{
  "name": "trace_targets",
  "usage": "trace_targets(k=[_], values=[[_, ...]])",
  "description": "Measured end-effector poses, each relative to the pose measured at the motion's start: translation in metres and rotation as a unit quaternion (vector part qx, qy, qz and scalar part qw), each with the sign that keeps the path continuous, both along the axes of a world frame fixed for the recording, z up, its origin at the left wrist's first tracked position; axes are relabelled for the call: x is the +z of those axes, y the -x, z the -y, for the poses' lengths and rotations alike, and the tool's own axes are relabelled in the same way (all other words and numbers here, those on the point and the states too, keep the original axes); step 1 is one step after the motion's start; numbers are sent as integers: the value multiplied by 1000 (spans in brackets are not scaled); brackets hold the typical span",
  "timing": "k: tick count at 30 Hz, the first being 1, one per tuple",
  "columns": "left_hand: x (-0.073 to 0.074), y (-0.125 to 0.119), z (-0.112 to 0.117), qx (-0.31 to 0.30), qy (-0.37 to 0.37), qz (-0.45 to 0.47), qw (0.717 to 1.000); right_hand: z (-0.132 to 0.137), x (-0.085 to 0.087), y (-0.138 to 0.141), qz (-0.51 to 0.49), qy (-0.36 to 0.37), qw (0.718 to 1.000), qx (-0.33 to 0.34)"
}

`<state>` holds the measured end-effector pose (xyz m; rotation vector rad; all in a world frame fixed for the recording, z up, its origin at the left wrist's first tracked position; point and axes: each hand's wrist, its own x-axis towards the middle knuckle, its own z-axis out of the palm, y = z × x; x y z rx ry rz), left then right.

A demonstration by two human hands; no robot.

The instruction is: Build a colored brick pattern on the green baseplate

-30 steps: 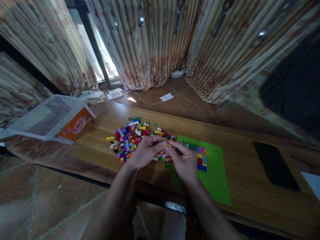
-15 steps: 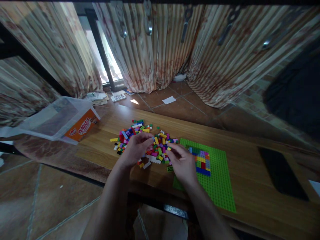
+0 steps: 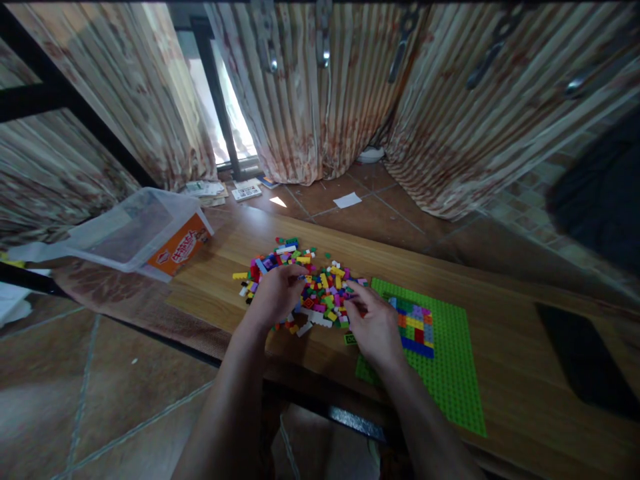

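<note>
A heap of loose, many-coloured toy building bricks lies on the wooden table. Over its left part is my left hand, its thumb and fingers closed together at the tips; what they pinch, if anything, is too small to make out. My right hand is at the heap's right side, thumb and forefinger apart, with no brick visible between them. Beside it lies a green studded baseplate, carrying a flat block of coloured bricks. The right hand covers part of the plate's left side.
A clear plastic box with an orange label stands at the table's left end. Toward the right lies a dark flat object. Beyond the wooden table, papers lie on the tiled floor before curtains.
The whole view has shifted, so things appear further right. My right thumb and forefinger have spread apart at the heap's edge. My left hand stays pinched over the bricks.
</note>
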<state>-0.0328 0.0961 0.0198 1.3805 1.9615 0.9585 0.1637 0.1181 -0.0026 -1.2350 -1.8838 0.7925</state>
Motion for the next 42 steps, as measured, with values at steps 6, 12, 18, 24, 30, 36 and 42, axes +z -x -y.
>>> trace_targets(k=[6, 12, 18, 24, 30, 36, 42], values=[[6, -3, 1, -22, -6, -114, 993, -3, 0, -6, 4, -41, 999, 5], [10, -9, 0, -50, -4, -184, 982, 0, 4, -5, 41, -55, 998, 15], [9, -18, 0, -83, -49, -193, 977, 0, 5, 0, 65, -69, 995, 35], [10, -39, -5, -171, -78, -246, 951, -1, 5, -1, 48, -50, 997, 44], [5, -45, -11, -188, -74, -284, 937, -1, 5, -4, 38, -46, 997, 44], [1, -43, -14, -185, -71, -296, 934, -2, 6, -4, 35, -48, 997, 44], [10, -38, -12, -147, -97, -240, 955, -1, 10, -5, 23, -51, 998, 32]])
